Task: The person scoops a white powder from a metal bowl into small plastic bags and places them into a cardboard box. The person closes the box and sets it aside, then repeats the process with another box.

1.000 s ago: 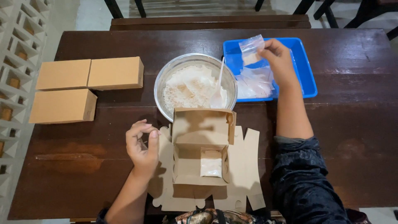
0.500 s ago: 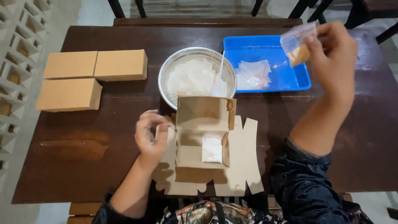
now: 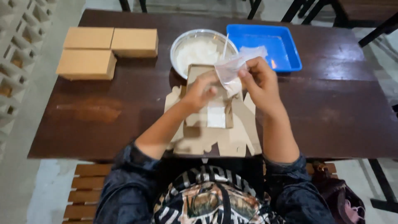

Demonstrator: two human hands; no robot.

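Observation:
Both hands meet over an unfolded cardboard box point(image 3: 215, 132) lying flat on the dark wooden table point(image 3: 331, 112). My right hand point(image 3: 260, 85) and my left hand point(image 3: 202, 90) hold a small clear plastic bag point(image 3: 230, 70) between them, just above the box's raised flap. A white packet point(image 3: 216, 115) lies inside the box. Behind the hands stands a metal bowl point(image 3: 178, 45) of white rice with a thin white utensil leaning in it. A blue tray point(image 3: 286, 52) holding more clear bags sits to the bowl's right.
Three closed cardboard boxes point(image 3: 105, 49) are stacked side by side at the table's far left. Chair legs stand beyond the far edge and to the right. A slatted wooden bench point(image 3: 85, 193) is under me, with a dark bag point(image 3: 340, 199) beside my right hip.
My right hand carried the plastic bag from over the blue tray down to the box in front of me. My left hand rose from the box's side to grip the bag too.

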